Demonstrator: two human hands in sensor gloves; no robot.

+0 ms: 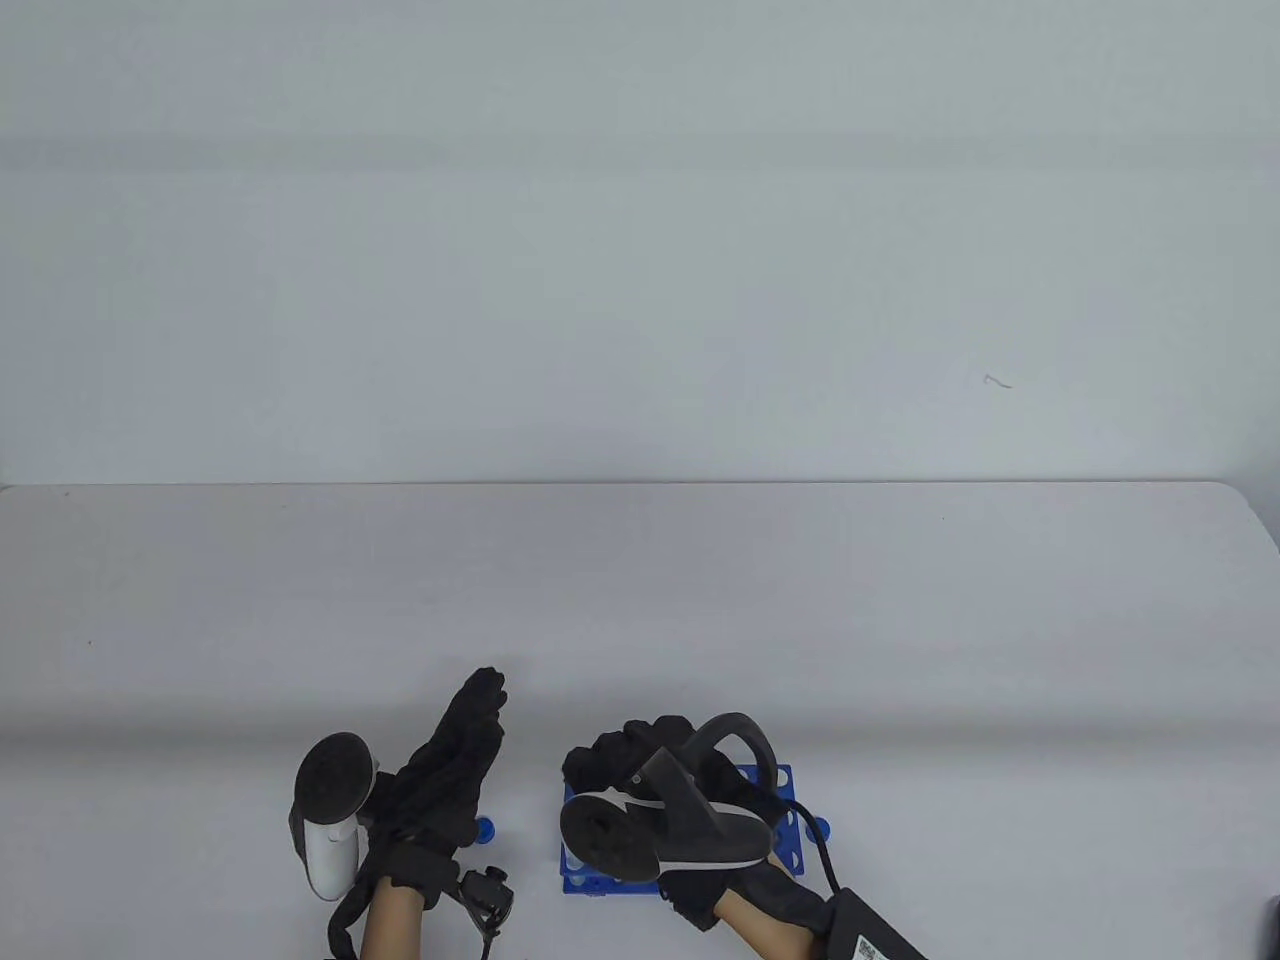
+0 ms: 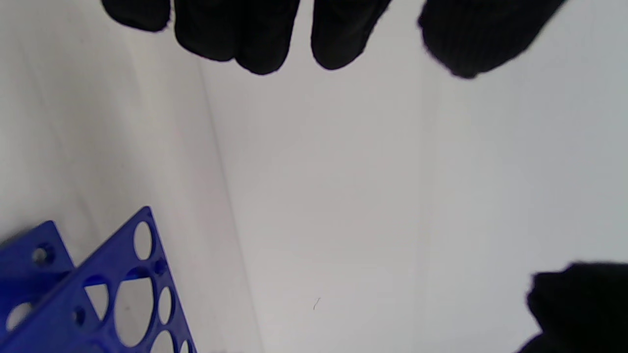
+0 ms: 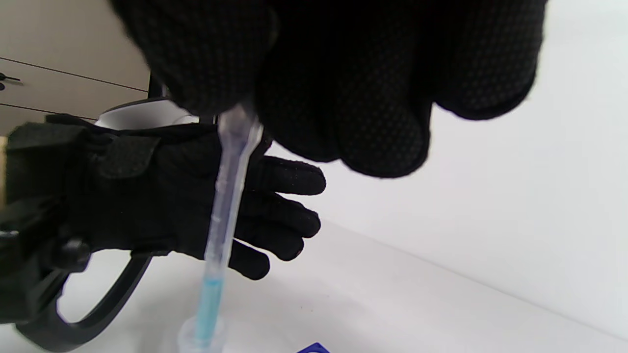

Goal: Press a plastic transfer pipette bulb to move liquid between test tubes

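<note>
My right hand (image 1: 640, 765) hovers over the blue test tube rack (image 1: 790, 850) and grips the bulb of a clear plastic pipette (image 3: 228, 196). The bulb is hidden inside my fingers (image 3: 382, 98). The pipette stem points down into the mouth of a clear test tube (image 3: 198, 338), with blue liquid (image 3: 210, 304) in its lower part. My left hand (image 1: 455, 760) is held open and empty, fingers stretched out, just left of the rack; it also shows in the right wrist view (image 3: 196, 201). A corner of the rack (image 2: 113, 294) shows in the left wrist view.
The white table (image 1: 700, 600) stretches away behind both hands to a pale wall. Blue round feet or caps (image 1: 818, 828) show beside the rack. A black cable (image 1: 830, 880) runs from my right wrist.
</note>
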